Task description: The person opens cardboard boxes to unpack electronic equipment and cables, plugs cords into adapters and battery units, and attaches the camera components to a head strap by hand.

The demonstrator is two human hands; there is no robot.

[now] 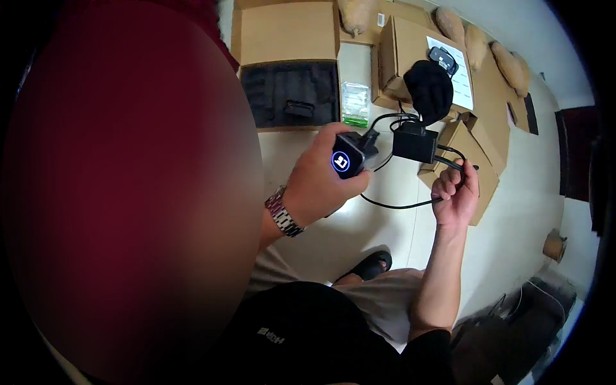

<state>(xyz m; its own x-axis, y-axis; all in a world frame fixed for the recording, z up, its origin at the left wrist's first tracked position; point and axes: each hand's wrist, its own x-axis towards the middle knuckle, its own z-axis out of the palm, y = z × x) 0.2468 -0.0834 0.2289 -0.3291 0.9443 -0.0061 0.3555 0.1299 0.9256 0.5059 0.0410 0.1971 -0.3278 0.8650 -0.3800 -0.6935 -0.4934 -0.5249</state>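
My left hand (314,173), with a metal watch at its wrist, is wrapped round a black device (350,154) that has a lit blue ring and white digits on its end. A black cable plug (369,138) sits at the device's upper side. To the right, my right hand (457,196) is closed on black cables (463,168). These run to a black rectangular box (414,142), which hangs between my hands above the floor. Another loop of cable (398,206) sags below. A bunched black cloth or pouch (428,91) shows just above the box.
An open cardboard box (286,33) with dark foam lies ahead, a small black item (299,108) in it. Beside it is a clear packet (355,104). Cardboard boxes (398,51) with a paper sheet stand further right. A large red blur covers the left.
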